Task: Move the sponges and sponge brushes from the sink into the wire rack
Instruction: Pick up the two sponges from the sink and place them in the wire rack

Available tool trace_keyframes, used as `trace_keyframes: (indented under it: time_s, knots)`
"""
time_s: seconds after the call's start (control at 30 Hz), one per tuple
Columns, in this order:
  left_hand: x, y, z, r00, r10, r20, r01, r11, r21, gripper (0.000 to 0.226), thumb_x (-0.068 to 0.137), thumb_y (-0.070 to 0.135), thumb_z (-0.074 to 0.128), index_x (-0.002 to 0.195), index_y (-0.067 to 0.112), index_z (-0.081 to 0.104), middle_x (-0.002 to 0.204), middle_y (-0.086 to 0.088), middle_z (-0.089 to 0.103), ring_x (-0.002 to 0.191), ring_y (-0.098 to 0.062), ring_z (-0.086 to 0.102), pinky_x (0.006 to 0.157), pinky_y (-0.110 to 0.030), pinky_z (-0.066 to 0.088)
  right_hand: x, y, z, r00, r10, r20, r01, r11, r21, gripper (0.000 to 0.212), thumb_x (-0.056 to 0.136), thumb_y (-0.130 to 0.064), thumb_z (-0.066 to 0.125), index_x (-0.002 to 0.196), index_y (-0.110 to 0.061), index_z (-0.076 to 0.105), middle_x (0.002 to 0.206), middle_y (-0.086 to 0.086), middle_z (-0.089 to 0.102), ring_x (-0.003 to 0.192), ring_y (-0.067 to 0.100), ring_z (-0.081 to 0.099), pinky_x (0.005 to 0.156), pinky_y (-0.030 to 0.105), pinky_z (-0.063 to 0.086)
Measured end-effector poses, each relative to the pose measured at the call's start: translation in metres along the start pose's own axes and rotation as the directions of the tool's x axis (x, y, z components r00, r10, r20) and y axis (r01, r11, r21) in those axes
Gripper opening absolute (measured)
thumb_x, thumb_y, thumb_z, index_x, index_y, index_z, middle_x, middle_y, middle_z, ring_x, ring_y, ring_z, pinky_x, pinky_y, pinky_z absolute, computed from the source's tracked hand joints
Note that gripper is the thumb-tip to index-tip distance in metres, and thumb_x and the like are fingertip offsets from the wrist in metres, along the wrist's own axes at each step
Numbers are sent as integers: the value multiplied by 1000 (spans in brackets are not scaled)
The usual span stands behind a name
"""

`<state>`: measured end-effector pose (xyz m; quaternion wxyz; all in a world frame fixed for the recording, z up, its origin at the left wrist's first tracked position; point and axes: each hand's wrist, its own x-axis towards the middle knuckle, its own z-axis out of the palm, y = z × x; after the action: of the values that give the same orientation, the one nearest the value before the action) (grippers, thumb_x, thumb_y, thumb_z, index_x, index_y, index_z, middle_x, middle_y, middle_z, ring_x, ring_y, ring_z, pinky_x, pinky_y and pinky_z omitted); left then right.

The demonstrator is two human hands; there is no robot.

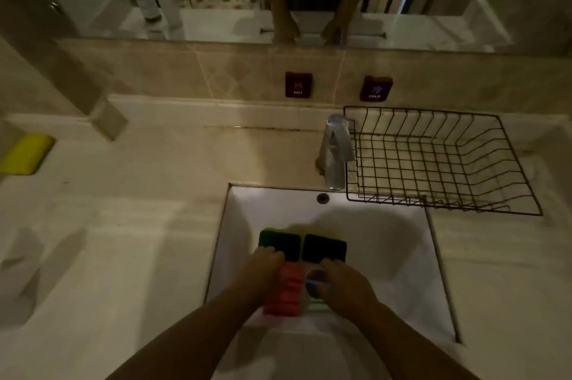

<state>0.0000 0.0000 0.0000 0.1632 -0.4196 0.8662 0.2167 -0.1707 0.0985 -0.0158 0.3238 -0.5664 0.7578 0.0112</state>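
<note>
Two sponges with dark green scouring tops lie side by side in the white sink point(387, 256): the left sponge point(283, 242) and the right sponge point(325, 248). A red ribbed sponge brush point(286, 293) lies just in front of them. My left hand point(258, 274) rests on the near edge of the left sponge and beside the red brush. The fingers of my right hand point(343, 283) touch the near edge of the right sponge, over the drain point(314, 282). Whether either hand grips anything is hidden. The black wire rack point(439, 160) stands with nothing in it on the counter at the back right.
A chrome faucet point(335, 150) rises between the sink and the rack's left side. A yellow sponge point(26, 153) lies on the counter at the far left. Hot and cold labels are on the tiled wall, below a mirror. Pale counter surrounds the sink.
</note>
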Motion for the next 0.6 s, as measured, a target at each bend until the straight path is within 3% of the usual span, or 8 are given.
trace_keyframes:
  time_s: [0.1, 0.23, 0.37, 0.5, 0.6]
  knots:
    - [22, -12, 10, 998, 22, -60, -19, 998, 54, 30, 91, 22, 53, 119, 12, 52, 125, -11, 52, 110, -28, 49, 86, -35, 44, 19, 8, 8, 994, -23, -105, 18, 999, -47, 43, 89, -36, 52, 128, -16, 50, 122, 9, 57, 107, 30, 57, 80, 40, 52]
    - [40, -25, 21, 997, 78, -27, -71, 977, 200, 65, 88, 19, 62, 145, 12, 31, 152, -17, 28, 138, -37, 27, 108, -47, 37, 44, 16, 24, 985, -106, -136, 81, 981, -179, 64, 73, -27, 75, 129, -2, 57, 125, 25, 59, 108, 44, 60, 78, 50, 57]
    - [54, -37, 29, 995, 101, 0, -98, 969, 225, 88, 85, 9, 65, 154, 15, 12, 161, -22, 5, 146, -41, 10, 115, -54, 24, 60, 25, 32, 978, -122, -167, 88, 977, -195, 87, 65, -36, 80, 139, -7, 47, 140, 25, 48, 128, 44, 47, 103, 55, 42]
    - [69, -41, 35, 993, 118, 32, -122, 961, 249, 90, 87, 11, 62, 156, 19, 5, 160, -23, 4, 146, -45, 7, 116, -55, 21, 74, 29, 35, 989, -81, -126, 47, 967, -249, 95, 72, -48, 74, 149, -15, 29, 153, 17, 30, 140, 37, 29, 115, 54, 25]
    - [78, -43, 42, 986, 162, 27, -162, 943, 290, 91, 85, 14, 63, 156, 18, 6, 157, -22, 13, 144, -45, 13, 112, -54, 24, 81, 29, 38, 987, -76, -138, 38, 964, -262, 93, 74, -47, 74, 149, -14, 29, 153, 17, 31, 139, 36, 30, 115, 53, 22]
